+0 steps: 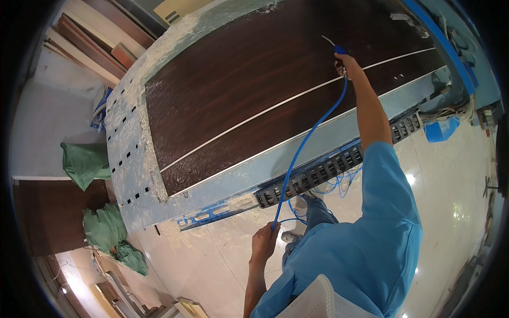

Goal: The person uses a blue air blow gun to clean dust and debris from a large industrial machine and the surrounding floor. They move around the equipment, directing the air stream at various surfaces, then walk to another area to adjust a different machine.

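In my right hand [343,64] is a blue air blow gun [339,50] with a thin bent metal nozzle, held over the far right part of a dark brown wood-grain panel [238,95]. A blue air hose [313,130] runs from the gun's rear down across the panel. My left hand [263,239] is closed around that hose, in front of the machine's near edge. The panel lies flat on a pale machine bed [127,159] and has a light strip along its length. Pale sawdust and shavings cover the bed at the panel's left end and far edge.
A black slotted cable chain [328,167] runs along the bed's near side. More blue hose lies looped on the tiled floor [212,265] by my feet. Green sacks [104,227] stand at left, boards [87,45] lean at the far left, and a blue machine beam [442,42] spans the right.
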